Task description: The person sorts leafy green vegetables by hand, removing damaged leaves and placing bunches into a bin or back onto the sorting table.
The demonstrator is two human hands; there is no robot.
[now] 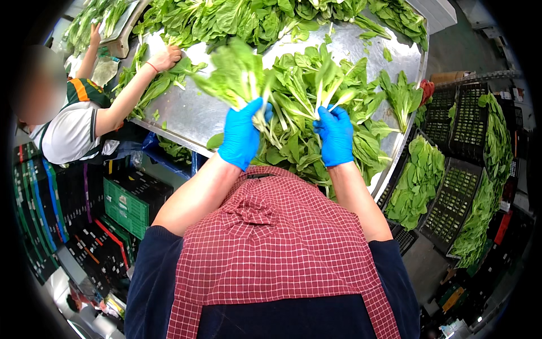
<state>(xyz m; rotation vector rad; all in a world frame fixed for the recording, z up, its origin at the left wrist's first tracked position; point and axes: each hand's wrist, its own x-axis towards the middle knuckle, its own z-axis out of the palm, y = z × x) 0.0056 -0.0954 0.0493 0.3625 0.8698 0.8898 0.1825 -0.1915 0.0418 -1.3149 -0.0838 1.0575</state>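
Observation:
My left hand (243, 133), in a blue glove, grips a bunch of leafy greens (241, 74) by its pale stalks. The bunch is blurred, its leaves pointing away from me. My gloved right hand (335, 134) pinches the stalk end of a smaller leafy plant (326, 87) between thumb and fingers. Under and between both hands spreads a loose heap of the same greens (296, 146), close to my checked apron (271, 254). All of it lies on a metal table (186, 111). One separate plant (400, 97) rests near the table's right edge.
A larger pile of greens (237, 21) covers the table's far side. At the left, a co-worker's hand (165, 58) touches greens on the table. Black crates (453, 203) with greens stand on the right; a green crate (125, 207) and stacked black crates (38, 212) stand lower left.

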